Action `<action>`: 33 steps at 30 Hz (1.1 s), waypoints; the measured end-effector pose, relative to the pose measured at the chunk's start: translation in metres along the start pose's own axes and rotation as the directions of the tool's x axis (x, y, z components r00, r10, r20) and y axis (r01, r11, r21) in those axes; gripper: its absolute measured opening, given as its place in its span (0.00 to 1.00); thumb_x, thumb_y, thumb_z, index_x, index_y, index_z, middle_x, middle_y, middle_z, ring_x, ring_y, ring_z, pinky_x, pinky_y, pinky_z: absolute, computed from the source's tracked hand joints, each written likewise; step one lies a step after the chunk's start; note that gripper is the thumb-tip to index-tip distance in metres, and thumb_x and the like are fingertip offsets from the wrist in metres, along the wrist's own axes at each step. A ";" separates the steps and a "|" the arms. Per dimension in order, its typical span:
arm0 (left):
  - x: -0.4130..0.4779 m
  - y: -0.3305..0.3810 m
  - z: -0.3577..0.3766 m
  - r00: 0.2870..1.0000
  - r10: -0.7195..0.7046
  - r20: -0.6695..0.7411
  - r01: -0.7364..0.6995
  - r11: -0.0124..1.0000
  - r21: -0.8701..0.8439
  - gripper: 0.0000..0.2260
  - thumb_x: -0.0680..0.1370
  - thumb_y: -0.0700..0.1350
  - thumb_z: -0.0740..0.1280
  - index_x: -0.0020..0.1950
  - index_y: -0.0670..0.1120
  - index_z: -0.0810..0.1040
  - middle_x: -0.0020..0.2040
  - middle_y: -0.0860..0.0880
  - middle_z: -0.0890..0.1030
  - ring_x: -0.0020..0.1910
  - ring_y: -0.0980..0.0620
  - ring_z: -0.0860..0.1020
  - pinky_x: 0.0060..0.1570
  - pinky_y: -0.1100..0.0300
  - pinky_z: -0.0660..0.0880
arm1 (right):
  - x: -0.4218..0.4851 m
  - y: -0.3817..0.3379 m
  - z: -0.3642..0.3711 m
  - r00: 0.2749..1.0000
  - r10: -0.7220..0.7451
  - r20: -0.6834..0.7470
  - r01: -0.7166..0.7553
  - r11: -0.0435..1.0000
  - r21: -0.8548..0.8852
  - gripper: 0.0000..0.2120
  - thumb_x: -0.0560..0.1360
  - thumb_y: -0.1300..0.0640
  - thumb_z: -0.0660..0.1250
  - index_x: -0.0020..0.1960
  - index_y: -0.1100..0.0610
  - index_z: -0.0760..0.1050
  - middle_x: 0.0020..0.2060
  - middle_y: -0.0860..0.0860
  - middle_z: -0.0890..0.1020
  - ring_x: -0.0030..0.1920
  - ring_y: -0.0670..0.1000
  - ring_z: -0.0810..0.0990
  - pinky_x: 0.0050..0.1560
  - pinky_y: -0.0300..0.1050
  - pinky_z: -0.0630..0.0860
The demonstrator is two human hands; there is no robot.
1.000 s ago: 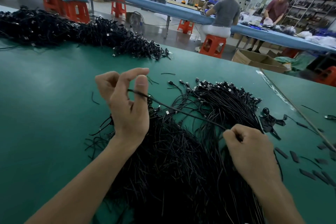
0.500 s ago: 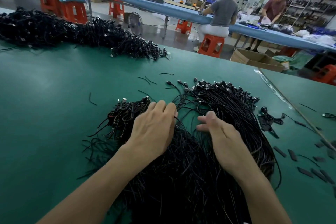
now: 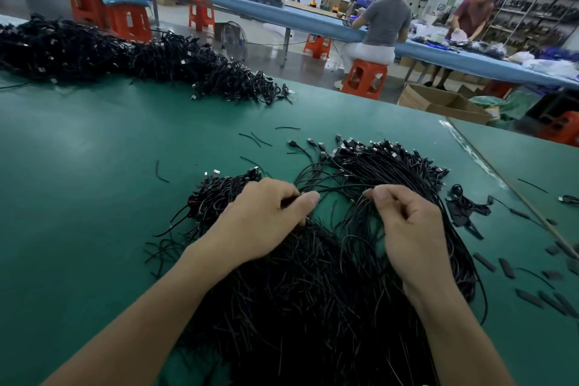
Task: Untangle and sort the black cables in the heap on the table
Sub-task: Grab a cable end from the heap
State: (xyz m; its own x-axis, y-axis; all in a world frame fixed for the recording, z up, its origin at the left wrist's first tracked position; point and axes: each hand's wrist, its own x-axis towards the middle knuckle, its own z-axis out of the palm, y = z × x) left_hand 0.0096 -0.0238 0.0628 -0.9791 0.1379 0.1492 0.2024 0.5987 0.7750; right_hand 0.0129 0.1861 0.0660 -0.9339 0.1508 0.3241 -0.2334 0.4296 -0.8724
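The table [image 3: 78, 166] is carrying every item, its green surface filling most of the view. The heap of cables [image 3: 297, 307] is lying at the near middle of the table, spreading from under both forearms toward a fanned bundle [image 3: 385, 166] whose plug ends are pointing at the far edge. A second, larger pile [image 3: 125, 56] is resting along the far left edge of the table, well apart from the heap. The left hand [image 3: 263, 226] is resting on the left part of the heap, its thumb and fingers [image 3: 308, 197] pinching narrowly on a thin strand [image 3: 338, 189]. The right hand [image 3: 410, 229] is sitting on the right part of the heap, its fingers [image 3: 383, 194] curling closed on cables drawn up from the heap; whether they are gripping the same strand cannot be told. The two hands are near each other, not touching. Short black sleeves [image 3: 484, 262] are lying scattered on the table to the right of the heap. Loose cut wire bits [image 3: 161, 172] are lying on the table beyond and to the left of the heap.
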 end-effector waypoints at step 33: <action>-0.026 0.001 0.013 0.902 0.055 0.429 0.331 0.551 -0.766 0.28 0.81 0.65 0.53 0.32 0.47 0.74 0.22 0.54 0.59 0.18 0.57 0.56 0.19 0.67 0.56 | -0.009 -0.033 0.019 0.916 -0.220 0.336 0.240 0.970 -0.019 0.07 0.75 0.51 0.73 0.37 0.47 0.81 0.26 0.37 0.75 0.28 0.41 0.70 0.31 0.29 0.65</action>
State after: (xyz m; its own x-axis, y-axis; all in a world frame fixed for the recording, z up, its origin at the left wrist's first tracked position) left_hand 0.0358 -0.0165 0.0516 -0.8641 0.4959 -0.0861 -0.2258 -0.2290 0.9469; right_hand 0.0241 0.1538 0.0851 -0.8949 -0.2553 0.3661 -0.4457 0.4703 -0.7617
